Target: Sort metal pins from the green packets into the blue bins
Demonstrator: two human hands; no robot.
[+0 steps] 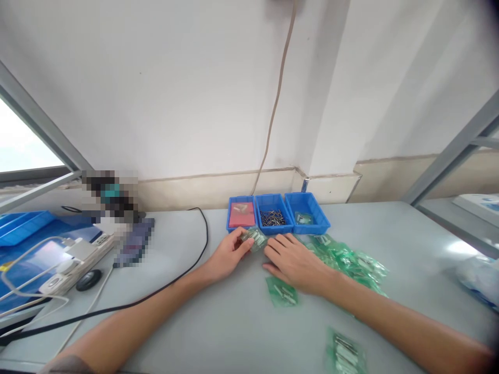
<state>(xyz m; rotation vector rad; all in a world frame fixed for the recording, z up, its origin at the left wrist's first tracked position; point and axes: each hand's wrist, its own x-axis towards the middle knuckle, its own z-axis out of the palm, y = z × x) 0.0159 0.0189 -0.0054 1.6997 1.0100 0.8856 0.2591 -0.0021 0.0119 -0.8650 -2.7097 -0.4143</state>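
Note:
My left hand (227, 255) pinches a small clear green bag (255, 239) holding pale parts, just in front of the blue trays. My right hand (295, 261) lies beside it on the grey table (218, 311), fingers stretched toward the same bag and touching its right edge. Under my right wrist lies another green bag (282, 292). A pile of green bags (346, 259) spreads to the right of that hand. A further green bag (345, 353) lies near the front edge.
Three blue trays stand at the wall: one with a red insert (241, 213), one with dark screws (273, 214), one with a bag (307, 212). A black cable (195, 259) crosses the table. A white power strip (78, 262) and blue bins (23, 223) sit at left.

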